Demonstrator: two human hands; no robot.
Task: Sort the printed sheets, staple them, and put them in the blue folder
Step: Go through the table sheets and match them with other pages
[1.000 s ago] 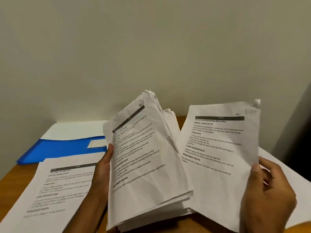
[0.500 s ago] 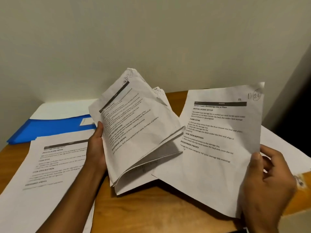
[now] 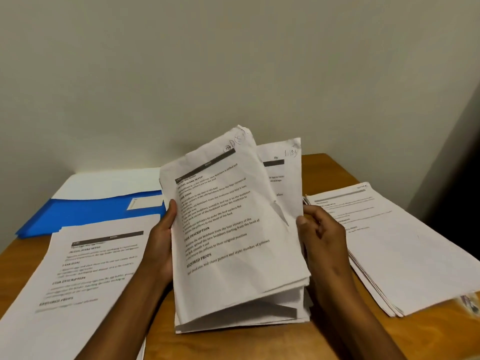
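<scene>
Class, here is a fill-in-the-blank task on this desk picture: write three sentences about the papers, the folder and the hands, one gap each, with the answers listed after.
1. The folder lying at the back left of the table is coloured ____.
2. The bundle of sheets is held up off the table by ____ hands, the left hand and the right hand.
3. The pile of papers lies on the table to the ____ of the right hand.

Missing words: blue; both; right
</scene>
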